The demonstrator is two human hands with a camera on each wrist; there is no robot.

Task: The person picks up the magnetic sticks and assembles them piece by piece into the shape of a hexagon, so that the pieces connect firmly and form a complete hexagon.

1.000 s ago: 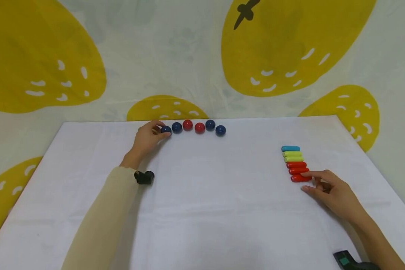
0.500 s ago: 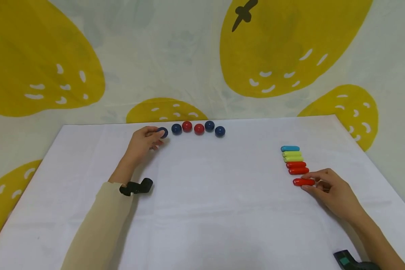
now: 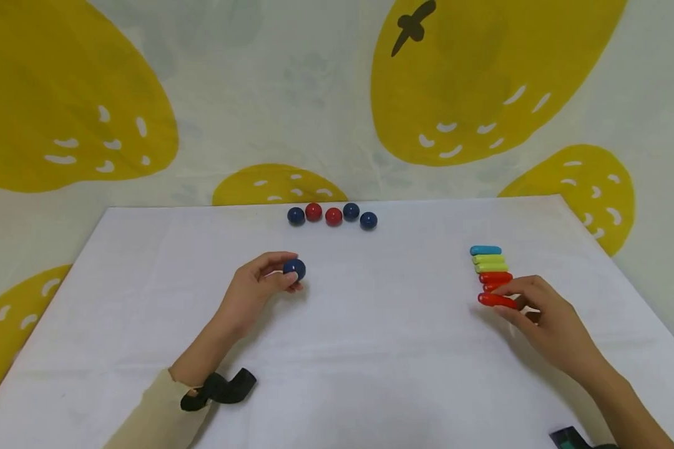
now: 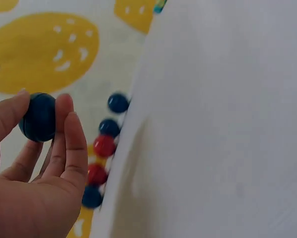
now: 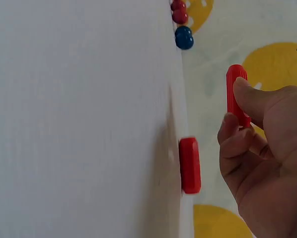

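Between thumb and fingers, my left hand point(image 3: 254, 290) holds a dark blue ball point(image 3: 294, 269) over the left-centre of the table. The left wrist view shows the same ball point(image 4: 38, 117) pinched by the left hand point(image 4: 44, 173). My right hand point(image 3: 556, 324) pinches a red stick point(image 3: 495, 300) by its right end, just in front of the other sticks. Seen from the right wrist, the held red stick point(image 5: 234, 89) is gripped by the right hand point(image 5: 282, 153), and another red stick point(image 5: 190, 165) lies on the table.
Along the table's back edge lie three blue balls, one at the right end point(image 3: 368, 221), and two red balls point(image 3: 334, 217). At the right, a blue stick point(image 3: 485, 250), two yellow-green sticks point(image 3: 491, 268) and two red sticks point(image 3: 495, 277) form a column on the white table point(image 3: 371, 374).
My left hand has taken the leftmost blue ball from the row and brought it nearer. My right hand has gripped the nearest red stick, drawn it off the column and lifted it.
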